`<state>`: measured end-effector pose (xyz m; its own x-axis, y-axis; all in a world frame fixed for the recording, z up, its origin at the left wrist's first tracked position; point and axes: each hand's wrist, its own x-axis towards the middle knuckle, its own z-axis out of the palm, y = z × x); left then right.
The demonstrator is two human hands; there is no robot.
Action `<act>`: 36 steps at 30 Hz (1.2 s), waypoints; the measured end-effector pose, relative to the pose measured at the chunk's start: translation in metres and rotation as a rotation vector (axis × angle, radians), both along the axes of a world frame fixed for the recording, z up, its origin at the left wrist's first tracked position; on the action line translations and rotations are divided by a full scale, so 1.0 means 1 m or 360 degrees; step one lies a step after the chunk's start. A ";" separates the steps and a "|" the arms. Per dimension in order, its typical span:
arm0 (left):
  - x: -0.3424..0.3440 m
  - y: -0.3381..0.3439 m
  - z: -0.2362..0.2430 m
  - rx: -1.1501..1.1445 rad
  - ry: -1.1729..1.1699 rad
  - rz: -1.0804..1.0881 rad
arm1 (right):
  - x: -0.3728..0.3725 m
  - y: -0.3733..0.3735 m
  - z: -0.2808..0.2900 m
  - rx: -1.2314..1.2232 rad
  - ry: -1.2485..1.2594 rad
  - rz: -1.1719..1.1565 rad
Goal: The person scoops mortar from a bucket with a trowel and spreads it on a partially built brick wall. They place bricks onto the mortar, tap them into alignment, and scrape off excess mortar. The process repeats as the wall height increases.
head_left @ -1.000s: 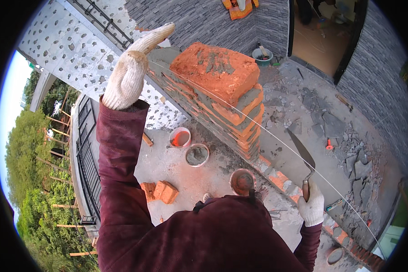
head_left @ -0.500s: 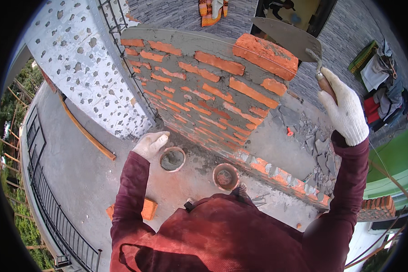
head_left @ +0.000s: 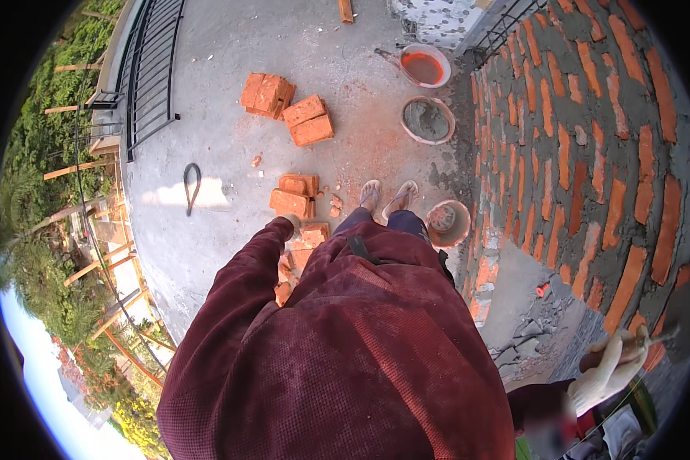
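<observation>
My right hand [head_left: 604,372] in a white glove grips the wooden handle of a trowel [head_left: 684,326] at the lower right, beside a brick wall with grey mortar joints [head_left: 583,146]. My left hand [head_left: 290,226] hangs by my side near small piles of orange bricks [head_left: 290,201], largely hidden behind my sleeve; its fingers cannot be made out. By my sandalled feet [head_left: 395,201] stands a bucket [head_left: 445,224]. A bucket of grey mortar [head_left: 425,119] and one with orange-red contents [head_left: 420,67] stand along the wall.
A black railing [head_left: 152,77] runs along the left edge of the concrete floor, with trees and timber poles beyond. A looped black cord [head_left: 192,188] lies on the floor. Broken grey slabs [head_left: 525,345] are at the lower right, and a speckled white column [head_left: 429,23] at the top.
My view has swung left and down onto the floor and my feet. My left hand has dropped from raised to beside my body; my right hand, still holding the trowel, now sits at the lower right.
</observation>
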<state>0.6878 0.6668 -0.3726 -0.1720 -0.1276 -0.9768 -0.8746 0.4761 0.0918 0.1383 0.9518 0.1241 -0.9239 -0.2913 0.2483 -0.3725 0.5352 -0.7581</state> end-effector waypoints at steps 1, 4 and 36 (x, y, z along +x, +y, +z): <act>0.000 -0.004 -0.003 -0.0014 0.0039 0.0051 | -0.005 -0.030 -0.035 -0.0161 -0.0384 0.0173; -0.034 0.024 0.037 0.0082 0.0242 0.0883 | -0.043 -0.098 -0.189 0.0039 -0.1279 0.0623; -0.161 -0.264 -0.463 0.0192 0.1073 0.5145 | 0.190 -0.191 -0.522 0.0708 -0.3087 -0.0523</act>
